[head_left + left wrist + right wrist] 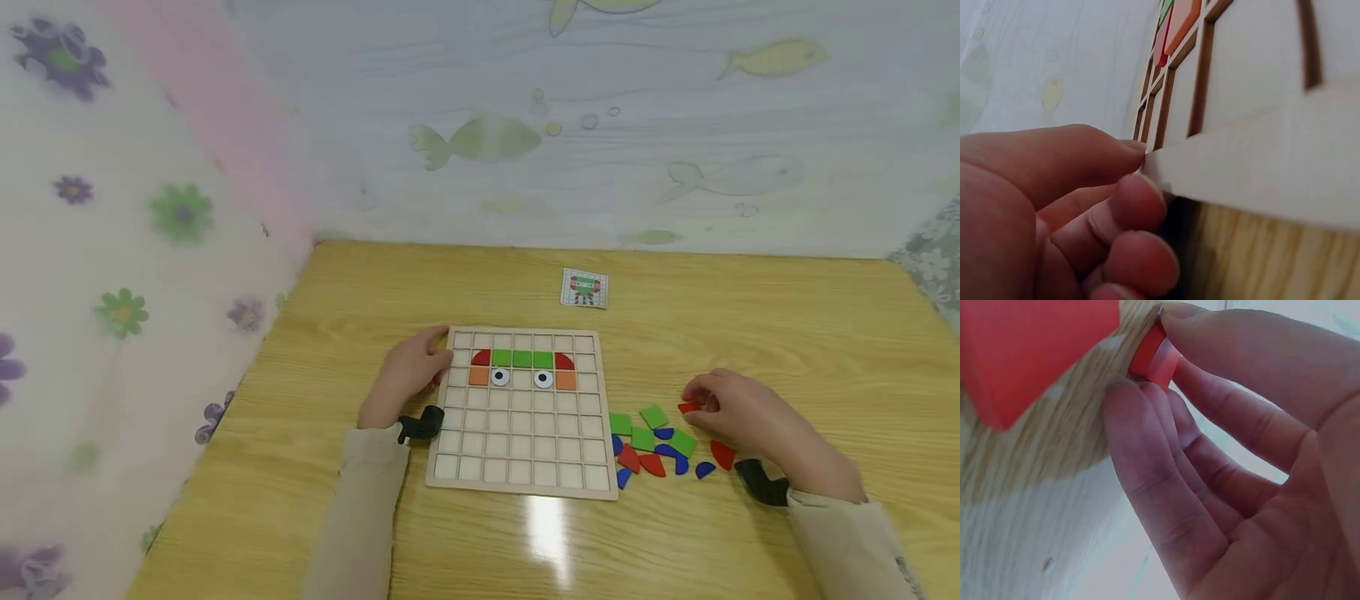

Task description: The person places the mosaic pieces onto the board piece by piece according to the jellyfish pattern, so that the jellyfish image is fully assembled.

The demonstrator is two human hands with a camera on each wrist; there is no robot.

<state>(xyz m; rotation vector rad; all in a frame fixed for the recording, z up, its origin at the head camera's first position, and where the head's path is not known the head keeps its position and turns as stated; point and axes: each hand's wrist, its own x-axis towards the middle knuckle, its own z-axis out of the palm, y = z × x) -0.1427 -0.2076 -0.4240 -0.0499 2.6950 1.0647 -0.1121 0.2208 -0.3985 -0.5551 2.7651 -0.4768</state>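
A wooden grid board point(522, 412) lies flat on the table, with red, green and orange pieces and two eye discs in its upper rows. My left hand point(405, 375) holds its left edge near the upper corner; in the left wrist view the fingertips point(1138, 200) are right at the rim. To the board's right, my right hand point(750, 417) pinches a small red piece point(1152, 359) between thumb and fingers, over the far side of a pile of loose pieces. Part of the red piece point(687, 407) is hidden by the fingers.
Loose green squares point(642, 439), blue half-rounds point(705, 470) and red quarter-rounds point(652, 465) lie between the board and my right hand. A small pattern card point(584, 288) sits behind the board. Painted walls border the table at the back and left.
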